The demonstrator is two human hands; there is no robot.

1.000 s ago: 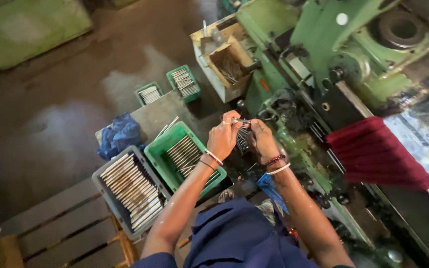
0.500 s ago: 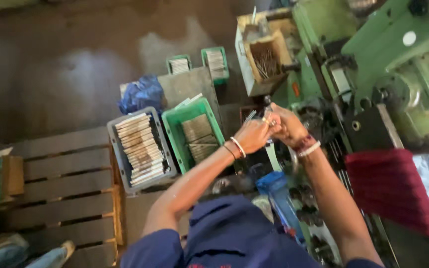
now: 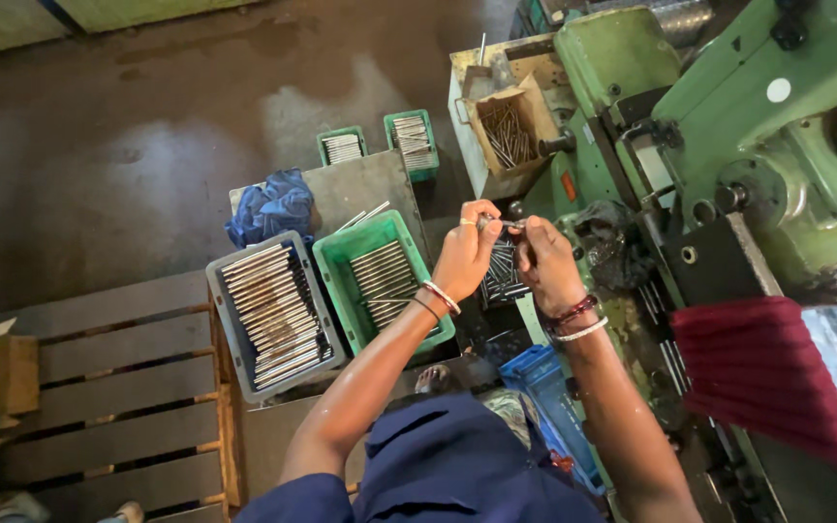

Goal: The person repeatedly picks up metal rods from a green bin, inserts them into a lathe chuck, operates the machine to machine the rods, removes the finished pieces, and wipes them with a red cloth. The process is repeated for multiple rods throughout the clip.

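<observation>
**Both hands hold one small metal piece between the machine and the trays**

The big green machine (image 3: 728, 145) fills the right side, and a dark red cloth (image 3: 767, 378) lies over its lower part. On the left there is a wooden pallet (image 3: 99, 387) on the wet floor. Next to it stands a grey tray (image 3: 228, 329) full of metal rods in neat rows, and just beside that a green tray (image 3: 336, 281) that is only partly filled. Two smaller green trays (image 3: 411, 140) with rods stand farther away, a blue rag (image 3: 268, 205) lies near them, and an open box (image 3: 511, 131) of loose rods sits by the machine. Judging from this, many rods are already sorted, while the green tray has space and the box holds more, so a good part of the work seems left.

The left hand (image 3: 465, 254) and the right hand (image 3: 544, 261) meet over a dark bundle of rods (image 3: 502, 276). The fingers of both hands are closed together on a thin metal piece (image 3: 504, 224), pinched at its two ends and held in the air near the machine.

Compared with half a second ago, the hands are in the same pinch and the trays lie as before; only the view has turned a little, and the machine shows more at the right.
</observation>
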